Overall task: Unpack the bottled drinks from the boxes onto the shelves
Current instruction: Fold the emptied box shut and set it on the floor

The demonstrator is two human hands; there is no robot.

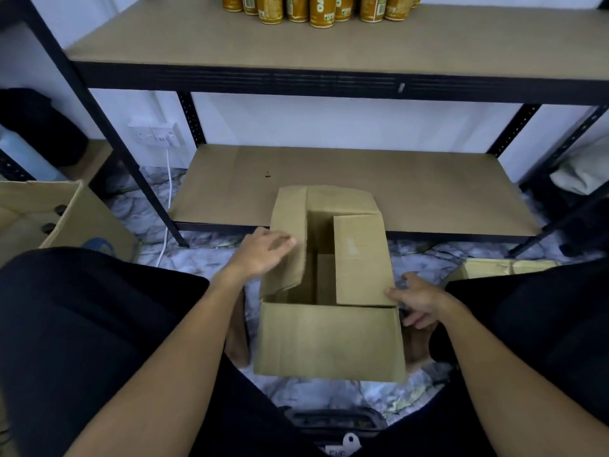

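The step in hand looks like opening the box (329, 341), which stands on the floor in front of the low shelf (362, 179). The left hand (260, 255) lies on the left flap (290, 239) with fingers nearly straight, gripping nothing. The right hand (418, 301) is loosely spread, one fingertip touching the near corner of the right flap (361, 258). No bottles show inside; some bottles (321, 9) stand on the top shelf (296, 44). Next, both flaps likely need folding outward to bare the inside.
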